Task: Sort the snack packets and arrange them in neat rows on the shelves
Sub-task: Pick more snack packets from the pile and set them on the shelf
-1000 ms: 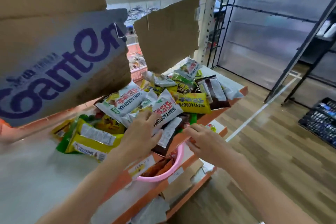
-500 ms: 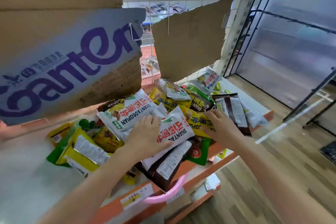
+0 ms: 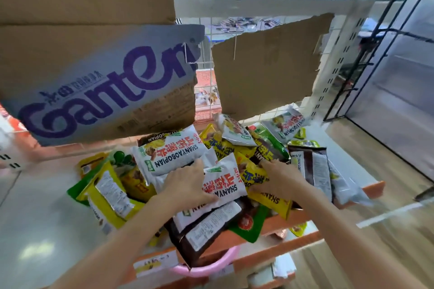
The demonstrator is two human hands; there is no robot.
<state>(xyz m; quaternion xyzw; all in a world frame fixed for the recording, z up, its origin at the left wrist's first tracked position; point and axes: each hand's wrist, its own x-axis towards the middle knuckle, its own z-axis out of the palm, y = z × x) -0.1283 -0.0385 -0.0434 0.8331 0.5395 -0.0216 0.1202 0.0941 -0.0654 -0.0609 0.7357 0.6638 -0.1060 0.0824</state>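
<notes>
Bare shelf [image 3: 35,206] lies open left of the packet heap [image 3: 211,171]; the overhanging cardboard box [image 3: 94,65] crowds it above.

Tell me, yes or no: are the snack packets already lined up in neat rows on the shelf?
No, the snack packets lie in a jumbled, overlapping heap on the shelf.

Two hands [image 3: 187,183], two dark brown packets [image 3: 312,166], one pink basin [image 3: 211,267].
</notes>
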